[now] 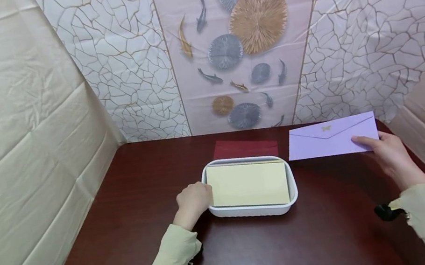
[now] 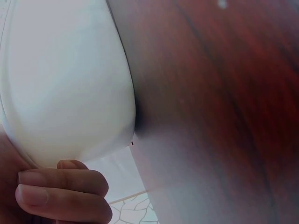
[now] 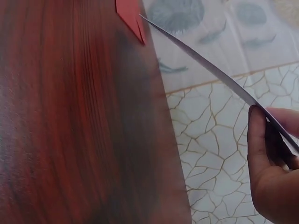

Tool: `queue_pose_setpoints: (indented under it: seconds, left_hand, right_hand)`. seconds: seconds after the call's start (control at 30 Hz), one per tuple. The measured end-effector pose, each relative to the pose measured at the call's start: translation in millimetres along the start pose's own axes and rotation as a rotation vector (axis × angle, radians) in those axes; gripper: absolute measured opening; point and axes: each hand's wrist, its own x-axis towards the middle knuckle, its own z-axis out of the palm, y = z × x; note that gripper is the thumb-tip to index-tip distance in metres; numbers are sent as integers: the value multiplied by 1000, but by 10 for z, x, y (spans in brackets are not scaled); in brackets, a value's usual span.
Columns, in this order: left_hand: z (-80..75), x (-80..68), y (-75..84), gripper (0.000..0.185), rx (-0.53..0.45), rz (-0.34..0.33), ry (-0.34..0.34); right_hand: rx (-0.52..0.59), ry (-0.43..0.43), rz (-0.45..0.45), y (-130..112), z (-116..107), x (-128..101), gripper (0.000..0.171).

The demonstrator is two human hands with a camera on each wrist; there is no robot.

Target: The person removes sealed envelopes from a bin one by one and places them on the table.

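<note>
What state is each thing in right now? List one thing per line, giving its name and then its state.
Lilac envelope: flap closed, lifted off the table, pinched at one corner.
Yellow envelope: lying flat in the tray.
Tray: upright on the table, held at its left end.
Red envelope: flat on the table behind the tray.
Left hand: curled on the tray's rim.
Right hand: pinching the lilac envelope.

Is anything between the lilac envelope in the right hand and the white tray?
Nothing visible. The right hand pinches the lilac envelope just right of the white tray; only bare table lies between. A yellow envelope already fills the tray.
</note>
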Motion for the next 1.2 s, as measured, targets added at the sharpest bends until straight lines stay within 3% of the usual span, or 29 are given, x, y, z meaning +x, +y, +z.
queue_pose_setpoints:
  seconds: [0.1, 0.2, 0.33, 0.47, 0.67, 1.03, 1.2]
  left_hand:
    - [4, -1, -2, 41, 1, 9, 7]
    - [3, -3, -2, 42, -1, 10, 18]
    - [0, -18, -1, 43, 0, 3, 27]
    - [12, -17, -1, 42, 8, 6, 19]
    - [19, -12, -6, 43, 4, 3, 24]
    - [39, -15, -13, 41, 2, 5, 33]
    - [29, -13, -14, 43, 2, -2, 39]
  right_hand:
    - [-108, 11, -20, 28, -30, 88, 14]
    - [-330, 32, -62, 60, -46, 184, 10]
    - [-639, 67, -119, 80, -59, 299, 52]
    - [-784, 76, -157, 91, -79, 388, 66]
    - [-885, 103, -207, 149, -91, 491, 72]
    - [-978, 161, -126, 307, -114, 510, 75]
    - [-1017, 133, -83, 361, -183, 484, 74]
